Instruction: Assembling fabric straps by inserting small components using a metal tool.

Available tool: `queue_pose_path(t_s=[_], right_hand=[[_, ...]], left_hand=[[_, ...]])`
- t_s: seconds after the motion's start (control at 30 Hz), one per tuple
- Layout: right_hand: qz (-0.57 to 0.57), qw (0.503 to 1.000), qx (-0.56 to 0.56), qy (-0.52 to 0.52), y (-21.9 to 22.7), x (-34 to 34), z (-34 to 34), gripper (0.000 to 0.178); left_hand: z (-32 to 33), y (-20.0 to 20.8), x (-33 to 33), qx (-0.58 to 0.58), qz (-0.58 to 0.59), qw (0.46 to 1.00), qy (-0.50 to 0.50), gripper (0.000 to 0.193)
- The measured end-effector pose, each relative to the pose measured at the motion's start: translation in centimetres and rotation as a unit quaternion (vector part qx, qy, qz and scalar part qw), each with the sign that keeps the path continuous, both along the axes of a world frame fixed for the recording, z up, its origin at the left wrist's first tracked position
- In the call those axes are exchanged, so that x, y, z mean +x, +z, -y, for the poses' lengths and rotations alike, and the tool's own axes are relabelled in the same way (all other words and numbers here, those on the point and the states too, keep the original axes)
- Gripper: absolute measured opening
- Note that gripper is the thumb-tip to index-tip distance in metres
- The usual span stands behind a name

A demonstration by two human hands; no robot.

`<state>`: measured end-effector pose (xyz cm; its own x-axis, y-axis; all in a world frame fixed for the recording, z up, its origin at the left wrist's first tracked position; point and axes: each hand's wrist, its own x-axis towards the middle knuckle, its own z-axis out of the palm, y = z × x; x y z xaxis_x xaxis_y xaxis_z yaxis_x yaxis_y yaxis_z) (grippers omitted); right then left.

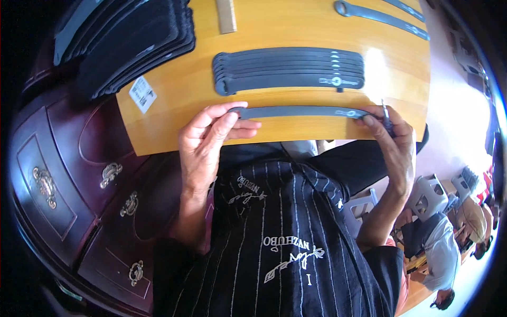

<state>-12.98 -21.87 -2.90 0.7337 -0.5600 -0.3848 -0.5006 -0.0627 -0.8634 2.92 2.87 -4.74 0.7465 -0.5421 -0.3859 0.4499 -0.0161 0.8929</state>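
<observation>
A long dark grey strap (296,111) with a pale printed mark is stretched sideways just above the near edge of the wooden table. Its rounded left end is pinched between the thumb and forefinger of my left hand (208,134), the other fingers extended below. My right hand (395,138) grips the strap's right end between thumb and fingers. Tucked in that same hand is a slim pen-like tool (386,116) with a silvery upper part and a dark lower part. Just beyond lies a neat overlapping row of matching straps (280,68).
Stacked black fuzzy-edged sheets (142,47) cover the far left corner, beside a white printed label (142,95). A small wooden strip (226,16) lies at the far edge, with loose straps (380,18) at far right. Dark drawers (47,179) stand left; people and a grey stool (430,195) are at right.
</observation>
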Motion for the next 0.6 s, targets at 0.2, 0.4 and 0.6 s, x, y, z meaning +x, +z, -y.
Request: queue_pose_path(t_s=[0.2,0.4,0.6], right_hand=[[-0.071,0.996,-0.046,-0.035,-0.4,0.0,0.8,0.018],[-0.042,0.998,-0.028,-0.036,-0.1,1.2,0.3,0.016],[-0.036,0.998,-0.009,-0.054,0.0,2.1,0.4,0.017]], left_hand=[[0.5,0.0,0.4,0.137,0.250,0.959,0.008,0.017],[0.8,-1.2,0.6,0.202,0.289,0.934,0.065,0.019],[1.3,-0.7,1.1,0.191,0.258,0.944,0.080,0.011]])
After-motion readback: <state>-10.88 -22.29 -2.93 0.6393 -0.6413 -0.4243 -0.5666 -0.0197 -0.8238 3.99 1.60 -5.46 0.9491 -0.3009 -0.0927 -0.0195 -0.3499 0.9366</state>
